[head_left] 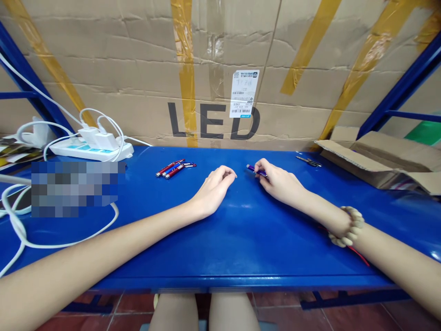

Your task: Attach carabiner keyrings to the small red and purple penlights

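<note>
My right hand [277,180] pinches a slim blue penlight [251,168], its silver tip pointing left. Fingers cover the rest of its body. To the left, my left hand [214,189] rests on its side on the blue table, fingers curled in and fingertips close to the thumb. Anything inside that hand is hidden. A small cluster of similar penlights lies left of it, with red penlights [174,172] and a blue one [188,164] among them. Both hands are apart from the cluster and from each other.
At left, a white power strip [93,149] with plugged-in chargers trails white cables [69,245] across the blue table [220,243]. Keys [309,161] lie at back right, near an open cardboard box [386,161]. A large cardboard carton [138,73] stands behind the table.
</note>
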Demonstrator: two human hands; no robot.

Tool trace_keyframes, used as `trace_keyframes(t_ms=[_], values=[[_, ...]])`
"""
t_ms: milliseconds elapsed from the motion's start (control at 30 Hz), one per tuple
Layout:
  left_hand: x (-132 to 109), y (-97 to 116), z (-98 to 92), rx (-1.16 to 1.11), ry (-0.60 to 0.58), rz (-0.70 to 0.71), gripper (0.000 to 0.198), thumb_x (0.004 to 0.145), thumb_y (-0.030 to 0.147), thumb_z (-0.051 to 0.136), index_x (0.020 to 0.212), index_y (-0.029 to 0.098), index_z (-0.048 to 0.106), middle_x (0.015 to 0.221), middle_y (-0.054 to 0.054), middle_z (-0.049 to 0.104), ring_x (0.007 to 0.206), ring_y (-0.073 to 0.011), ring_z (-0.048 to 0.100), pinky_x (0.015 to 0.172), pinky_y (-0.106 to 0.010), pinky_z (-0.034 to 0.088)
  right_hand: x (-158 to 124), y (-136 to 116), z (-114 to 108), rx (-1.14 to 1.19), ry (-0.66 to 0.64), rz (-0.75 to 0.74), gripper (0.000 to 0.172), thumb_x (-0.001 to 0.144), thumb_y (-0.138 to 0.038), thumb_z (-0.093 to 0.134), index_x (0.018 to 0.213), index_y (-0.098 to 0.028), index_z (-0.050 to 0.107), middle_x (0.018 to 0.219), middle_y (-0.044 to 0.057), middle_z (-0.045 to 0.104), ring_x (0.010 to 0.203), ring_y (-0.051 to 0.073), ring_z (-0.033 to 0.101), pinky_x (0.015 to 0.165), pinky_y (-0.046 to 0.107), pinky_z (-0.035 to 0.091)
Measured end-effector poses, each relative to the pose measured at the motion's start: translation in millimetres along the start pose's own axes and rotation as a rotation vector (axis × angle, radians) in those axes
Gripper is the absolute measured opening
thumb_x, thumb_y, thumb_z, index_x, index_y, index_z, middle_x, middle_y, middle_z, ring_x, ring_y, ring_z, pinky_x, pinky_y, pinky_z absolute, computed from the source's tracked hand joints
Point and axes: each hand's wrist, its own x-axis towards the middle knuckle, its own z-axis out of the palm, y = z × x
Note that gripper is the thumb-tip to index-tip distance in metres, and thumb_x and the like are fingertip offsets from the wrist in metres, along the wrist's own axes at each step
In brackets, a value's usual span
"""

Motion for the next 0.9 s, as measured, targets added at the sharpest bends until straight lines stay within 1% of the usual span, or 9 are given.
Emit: trace_keyframes(t_ms=[67,167,300,467,633,733,833,900], values=[[-0.6,1.5,-0.2,0.012,-0.006,-0.006,0.023,0.088,0.034,0.032,0.092,0.022,0.052,0.102,-0.004,0.056,0.105,-0.0211,0.046,0.096,-0.038,0.033,0.6,2.0,0.2,-0.038,-0.01,0.004,0.022,0.082,-0.012,0.037,0.095,-0.022,0.051,0.098,0.005,0.062,0.081,0.02,0.06,0.055,0.027,0.037],[-0.9,2.1,-0.3,0.017,-0.006,-0.003,0.023,0.088,0.033,0.032,0.091,0.022,0.051,0.103,-0.004,0.056,0.106,-0.0211,0.046,0.096,-0.039,0.034,0.7,3.1,0.5,-0.068,-0.016,0.003,0.023,0.084,-0.014,0.036,0.089,-0.022,0.057,0.096,0.006,0.06,0.083,0.02,0.058,0.055,0.027,0.037],[0.0,-0.2,0.6,0.012,-0.007,0.006,0.023,0.087,0.034,0.032,0.092,0.023,0.052,0.102,-0.003,0.057,0.105,-0.0215,0.047,0.095,-0.04,0.034,1.0,4.0,1.3,-0.064,-0.005,-0.001,0.025,0.086,-0.015,0.039,0.094,-0.023,0.061,0.102,0.007,0.06,0.092,0.022,0.058,0.062,0.029,0.042],[0.5,-1.1,1.5,0.041,-0.007,0.021,0.021,0.087,0.033,0.035,0.091,0.023,0.052,0.1,-0.003,0.057,0.103,-0.0212,0.048,0.094,-0.039,0.034,2.3,5.5,1.0,-0.081,-0.022,0.048,0.031,0.084,-0.013,0.039,0.103,-0.022,0.062,0.106,0.008,0.06,0.102,0.024,0.055,0.071,0.034,0.047],[-0.8,2.2,0.7,0.048,-0.011,0.001,0.02,0.087,0.031,0.034,0.091,0.023,0.051,0.101,-0.003,0.056,0.105,-0.021,0.047,0.096,-0.039,0.032,2.9,5.5,-0.1,-0.105,-0.066,0.055,0.036,0.084,-0.013,0.039,0.112,-0.021,0.06,0.111,0.01,0.058,0.105,0.027,0.052,0.079,0.04,0.047],[-0.6,2.6,0.3,0.054,-0.017,0.005,0.02,0.087,0.031,0.034,0.091,0.023,0.051,0.102,-0.003,0.056,0.105,-0.0212,0.047,0.096,-0.04,0.032,3.1,5.7,0.1,-0.105,-0.063,0.049,0.036,0.084,-0.014,0.039,0.113,-0.019,0.06,0.112,0.011,0.058,0.105,0.028,0.051,0.081,0.043,0.047],[0.0,0.8,1.0,0.078,-0.017,0.016,0.02,0.088,0.031,0.034,0.09,0.022,0.051,0.103,-0.003,0.056,0.105,-0.0211,0.046,0.095,-0.04,0.033,3.4,6.0,0.8,-0.115,-0.063,0.061,0.036,0.084,-0.014,0.04,0.114,-0.019,0.06,0.112,0.012,0.058,0.105,0.028,0.051,0.083,0.043,0.047],[0.0,-0.9,2.2,0.12,-0.006,0.051,0.017,0.087,0.029,0.036,0.09,0.022,0.051,0.103,-0.003,0.056,0.104,-0.0204,0.046,0.094,-0.039,0.033,3.7,6.2,1.2,-0.13,-0.074,0.07,0.037,0.085,-0.015,0.04,0.115,-0.019,0.06,0.113,0.011,0.057,0.106,0.028,0.05,0.084,0.042,0.047]])
